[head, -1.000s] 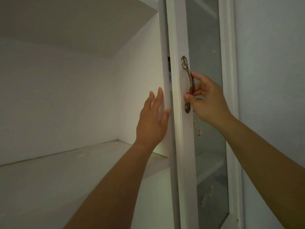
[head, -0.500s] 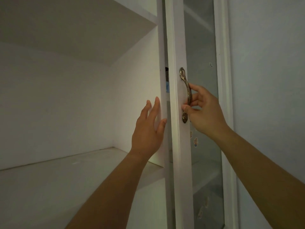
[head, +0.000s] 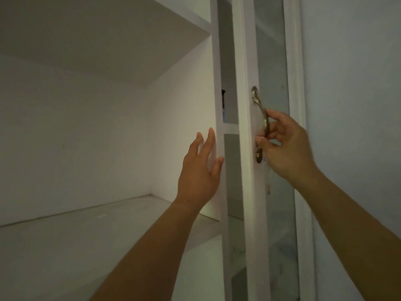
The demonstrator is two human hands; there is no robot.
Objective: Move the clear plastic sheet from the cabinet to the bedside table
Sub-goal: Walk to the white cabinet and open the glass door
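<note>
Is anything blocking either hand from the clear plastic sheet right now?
No sheet is visible. The right hand grips the brass handle of the glass door, which covers the right compartment. The left hand rests open on the cabinet divider; the shelf beside it looks bare.

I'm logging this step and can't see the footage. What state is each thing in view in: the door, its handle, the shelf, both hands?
Cabinet door: open, edge toward the camera.
Door handle: gripped by the right hand.
Right hand: fingers curled around the handle.
Left hand: open, fingers spread, against the cabinet's upright frame.
Shelf: nothing visible on it; no clear plastic sheet can be made out.
</note>
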